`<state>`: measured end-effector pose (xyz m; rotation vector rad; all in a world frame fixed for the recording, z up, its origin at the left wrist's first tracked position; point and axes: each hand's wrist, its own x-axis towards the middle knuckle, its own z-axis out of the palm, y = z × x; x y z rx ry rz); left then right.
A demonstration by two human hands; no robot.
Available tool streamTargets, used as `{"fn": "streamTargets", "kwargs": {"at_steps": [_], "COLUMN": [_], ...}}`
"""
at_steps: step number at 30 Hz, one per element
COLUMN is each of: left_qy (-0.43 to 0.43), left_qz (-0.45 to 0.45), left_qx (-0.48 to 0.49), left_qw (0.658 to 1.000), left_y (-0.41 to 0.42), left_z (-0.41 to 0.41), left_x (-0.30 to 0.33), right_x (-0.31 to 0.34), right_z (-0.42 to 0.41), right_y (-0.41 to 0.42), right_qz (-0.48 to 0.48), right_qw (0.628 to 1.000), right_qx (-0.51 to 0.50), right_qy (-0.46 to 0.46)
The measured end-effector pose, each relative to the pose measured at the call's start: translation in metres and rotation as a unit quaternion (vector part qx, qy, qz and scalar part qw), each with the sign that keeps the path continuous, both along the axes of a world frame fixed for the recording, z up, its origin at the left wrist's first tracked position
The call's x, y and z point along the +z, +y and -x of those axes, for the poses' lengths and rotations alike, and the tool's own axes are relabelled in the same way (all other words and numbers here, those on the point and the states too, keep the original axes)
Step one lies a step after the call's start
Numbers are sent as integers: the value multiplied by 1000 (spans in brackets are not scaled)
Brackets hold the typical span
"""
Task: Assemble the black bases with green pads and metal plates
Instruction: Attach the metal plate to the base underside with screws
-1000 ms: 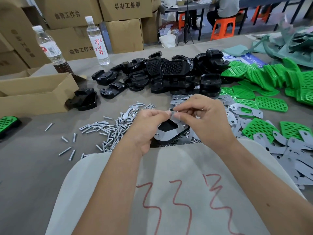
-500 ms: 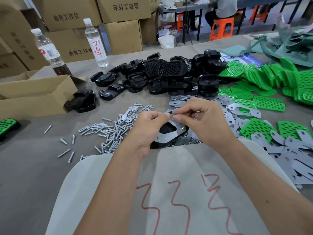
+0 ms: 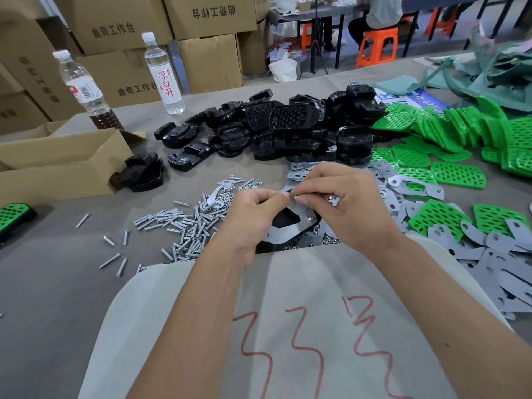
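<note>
metal plate (image 3: pixel 283 231) on black base (image 3: pixel 283 218), half hidden beneath left hand (image 3: pixel 250 217) and right hand (image 3: pixel 349 203), both pinching its upper edge

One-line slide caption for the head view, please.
Both hands, left hand and right hand, pinch small hardware over a metal plate on a black base.

- A grey table top (image 3: pixel 51 283) fills the foreground and runs back toward the boxes.
- Brown cardboard boxes (image 3: pixel 207 38) with printed black characters stand stacked behind it on the left.
- An open cardboard box (image 3: pixel 57 168) sits on the table at the left.
- Two clear plastic bottles (image 3: pixel 165 73) stand upright near the back edge.
- Farther back, a person sits on an orange stool (image 3: pixel 377 44) at a dark table (image 3: pixel 331 12).
- A second orange stool (image 3: pixel 308 33) stands to its left.
- The light is even and soft.
</note>
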<state>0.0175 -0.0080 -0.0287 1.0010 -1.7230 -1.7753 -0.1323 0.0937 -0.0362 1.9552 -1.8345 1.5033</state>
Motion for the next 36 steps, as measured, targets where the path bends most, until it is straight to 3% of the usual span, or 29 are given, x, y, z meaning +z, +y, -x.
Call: {"fn": "streamTargets", "kwargs": {"at_steps": [13,20,26,36], "left_qy": [63,82,87,82], "left_qz": [-44,-38,-23,-25], "left_qx": [-1,40,70,73], "left_qw": [997,995,994,994], "left_y": [1,1,6,4], "left_z": [-1,0,5,5], "left_x": [2,-1,-2,-5], "right_x": [-4,-10,-14,-18], "right_z": [-6,-3,-2,3], "right_y": [-2,-2,-7,-8], "right_qz": [42,1,22,-6], "right_qw": [995,995,992,988], "right_qx": [-52,3,-43,-7], "right_qy": [-73,-99,-116,-151]}}
